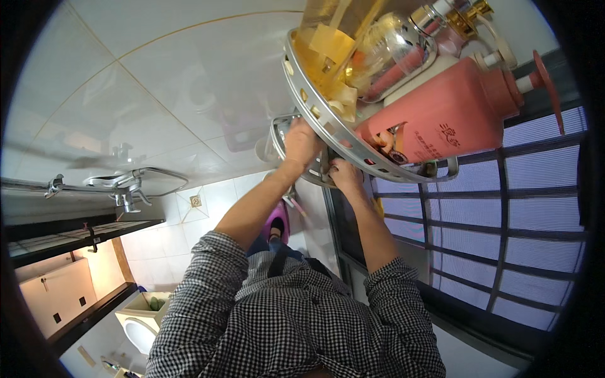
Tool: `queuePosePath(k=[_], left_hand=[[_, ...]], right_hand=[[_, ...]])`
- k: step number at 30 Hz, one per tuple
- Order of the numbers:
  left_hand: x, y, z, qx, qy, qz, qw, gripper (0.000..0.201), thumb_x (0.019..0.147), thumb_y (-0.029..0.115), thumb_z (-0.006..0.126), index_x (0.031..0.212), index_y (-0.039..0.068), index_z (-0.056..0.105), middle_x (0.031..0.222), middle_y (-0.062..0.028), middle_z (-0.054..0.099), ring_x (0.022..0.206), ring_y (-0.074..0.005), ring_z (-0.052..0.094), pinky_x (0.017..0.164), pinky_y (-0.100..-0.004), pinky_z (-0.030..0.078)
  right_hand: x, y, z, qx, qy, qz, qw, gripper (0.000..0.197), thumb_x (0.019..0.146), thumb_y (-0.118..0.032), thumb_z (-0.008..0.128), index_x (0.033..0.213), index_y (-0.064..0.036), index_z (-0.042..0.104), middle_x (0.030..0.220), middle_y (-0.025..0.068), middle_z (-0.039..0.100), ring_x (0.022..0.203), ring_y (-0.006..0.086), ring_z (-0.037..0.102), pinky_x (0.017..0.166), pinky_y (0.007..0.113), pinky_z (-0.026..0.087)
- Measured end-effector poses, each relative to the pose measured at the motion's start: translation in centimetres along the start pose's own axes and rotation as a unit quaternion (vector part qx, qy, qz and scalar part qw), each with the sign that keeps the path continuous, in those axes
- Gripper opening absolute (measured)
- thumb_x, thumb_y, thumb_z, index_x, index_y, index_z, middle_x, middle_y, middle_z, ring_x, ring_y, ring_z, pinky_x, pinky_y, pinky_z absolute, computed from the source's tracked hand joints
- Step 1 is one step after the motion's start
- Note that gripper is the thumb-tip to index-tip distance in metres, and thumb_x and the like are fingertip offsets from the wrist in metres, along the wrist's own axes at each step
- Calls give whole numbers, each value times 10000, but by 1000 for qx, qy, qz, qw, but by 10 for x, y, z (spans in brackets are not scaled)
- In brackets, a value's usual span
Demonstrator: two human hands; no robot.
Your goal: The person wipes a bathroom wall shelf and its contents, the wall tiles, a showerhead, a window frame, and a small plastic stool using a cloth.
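Both my hands reach under the upper tier of a silver metal corner shelf [331, 135] on the wall. My left hand [301, 143] is at the lower tier [277, 135], close to the wall; its fingertips are hidden. To its right, my right hand [345, 175] is at the same tier with its fingers bent inward. What it holds, if anything, is too hidden to name. Above my hands, the upper tier carries a large pink pump bottle [441, 113] lying tilted, a clear bottle [391, 57] and a yellow transparent package [324, 50].
A barred window [491, 214] is on the right. Chrome shower taps [129, 189] stick out from the tiled wall at left. Below are my foot beside something purple [277, 220], a floor drain [195, 200] and a white basin [140, 334].
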State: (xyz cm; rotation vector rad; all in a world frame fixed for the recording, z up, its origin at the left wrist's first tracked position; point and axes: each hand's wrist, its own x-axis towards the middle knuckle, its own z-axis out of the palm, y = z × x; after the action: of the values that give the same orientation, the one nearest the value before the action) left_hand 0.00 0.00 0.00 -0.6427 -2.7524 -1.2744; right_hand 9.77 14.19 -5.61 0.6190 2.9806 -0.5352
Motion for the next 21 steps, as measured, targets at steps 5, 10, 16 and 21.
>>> queuePosePath(k=[5, 10, 16, 21], left_hand=[[-1, 22, 9, 5, 19, 37, 999, 370, 620, 129, 686, 983, 112, 614, 981, -109, 596, 928, -332, 542, 698, -404, 518], [2, 14, 0, -35, 52, 45, 997, 369, 636, 151, 702, 972, 53, 582, 930, -116, 575, 867, -348, 535, 703, -423, 502], [15, 7, -11, -50, 53, -13, 997, 362, 626, 65, 671, 973, 53, 568, 948, -112, 569, 850, -357, 531, 707, -424, 496], [14, 9, -13, -110, -19, -100, 989, 358, 635, 8, 628, 983, 51, 557, 945, -129, 559, 879, -359, 515, 734, -421, 478]], right_hand=[[-17, -36, -36, 46, -44, -4, 998, 199, 734, -200, 572, 863, -107, 691, 852, 146, 655, 840, 330, 616, 752, 421, 482], [-13, -33, -48, 127, 4, -79, 989, 195, 760, -167, 577, 895, -60, 668, 841, 147, 652, 808, 309, 624, 717, 371, 483], [-26, -40, -79, -20, 146, -177, 973, 214, 776, -133, 617, 964, -33, 628, 883, 163, 611, 831, 353, 575, 774, 429, 440], [-39, -41, -81, 10, 271, -179, 946, 196, 792, -86, 601, 978, -22, 609, 862, 154, 605, 803, 327, 578, 724, 430, 436]])
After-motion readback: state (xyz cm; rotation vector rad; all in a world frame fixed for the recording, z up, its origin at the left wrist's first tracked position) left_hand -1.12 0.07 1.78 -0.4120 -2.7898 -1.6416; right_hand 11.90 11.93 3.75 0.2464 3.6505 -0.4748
